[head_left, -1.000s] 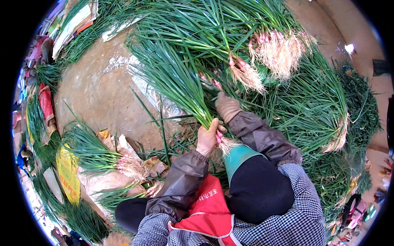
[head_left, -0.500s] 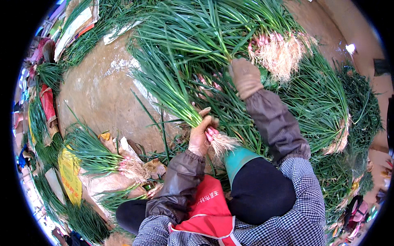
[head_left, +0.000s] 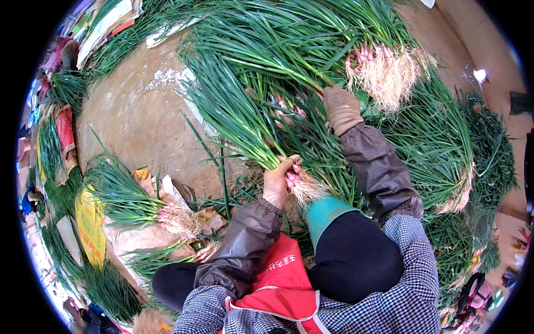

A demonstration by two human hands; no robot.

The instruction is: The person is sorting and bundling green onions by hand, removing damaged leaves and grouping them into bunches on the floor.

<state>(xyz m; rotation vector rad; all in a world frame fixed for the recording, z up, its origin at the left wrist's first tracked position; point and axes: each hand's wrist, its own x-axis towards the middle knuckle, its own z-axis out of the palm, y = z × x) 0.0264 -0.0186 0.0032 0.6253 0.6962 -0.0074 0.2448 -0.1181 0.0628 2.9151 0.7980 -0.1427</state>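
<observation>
The left hand (head_left: 277, 181) is clenched around the lower stems of a bunch of green onions (head_left: 248, 127), just above the pink bulbs. The bunch lies diagonally: leaves extend to the upper left, pale roots point to the lower right. The roots sit near the upper edge of a green boot (head_left: 327, 216).

The right hand (head_left: 341, 108), in a brown glove, is positioned at the lower ends of several stems, ahead and to the right of the left hand. Its fingers are largely hidden; whether it grasps these stems cannot be determined.

Immediately right of the right hand is a large root cluster (head_left: 384, 78) with pink bulbs. A pile of green onions (head_left: 425, 136) occupies the right side. At the lower left, a separate bunch (head_left: 127, 196) rests partly on a pale sheet (head_left: 123, 240), beside a yellow bag (head_left: 90, 229).
</observation>
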